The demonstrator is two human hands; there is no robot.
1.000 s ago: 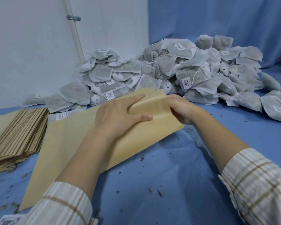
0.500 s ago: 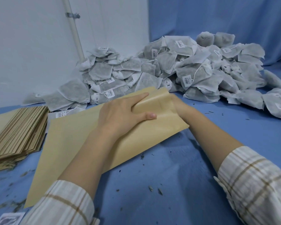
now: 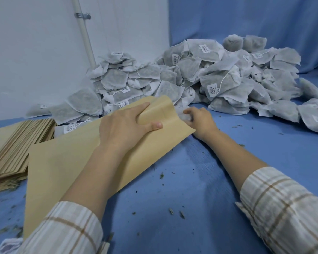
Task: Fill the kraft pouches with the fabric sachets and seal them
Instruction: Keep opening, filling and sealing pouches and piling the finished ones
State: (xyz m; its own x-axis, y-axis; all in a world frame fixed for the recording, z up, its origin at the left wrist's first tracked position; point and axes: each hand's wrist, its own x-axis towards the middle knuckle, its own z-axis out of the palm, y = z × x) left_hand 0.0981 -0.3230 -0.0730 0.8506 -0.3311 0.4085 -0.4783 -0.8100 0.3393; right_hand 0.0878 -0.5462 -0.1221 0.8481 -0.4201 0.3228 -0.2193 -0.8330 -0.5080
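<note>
A large kraft pouch (image 3: 66, 167) lies flat on the blue cloth, its mouth pointing toward the sachet pile. My left hand (image 3: 127, 127) grips the pouch's upper lip near the mouth, fingers over the top and thumb across the front, bowing it up. My right hand (image 3: 200, 120) is just beyond the mouth's right corner with its fingers curled around a white fabric sachet (image 3: 184, 117), which is mostly hidden by the pouch edge and the hand. A big heap of grey-white fabric sachets (image 3: 218, 79) with barcode tags fills the back.
A stack of flat kraft pouches (image 3: 17, 147) lies at the left edge. More sachets (image 3: 316, 114) spread out at far right. A white pipe (image 3: 84, 33) runs up the wall. Dried herb crumbs (image 3: 174, 211) dot the blue cloth (image 3: 209, 180) in front.
My right hand has come out from behind the pouch mouth and now shows beside it, holding a sachet. My left hand keeps its grip on the pouch's lip.
</note>
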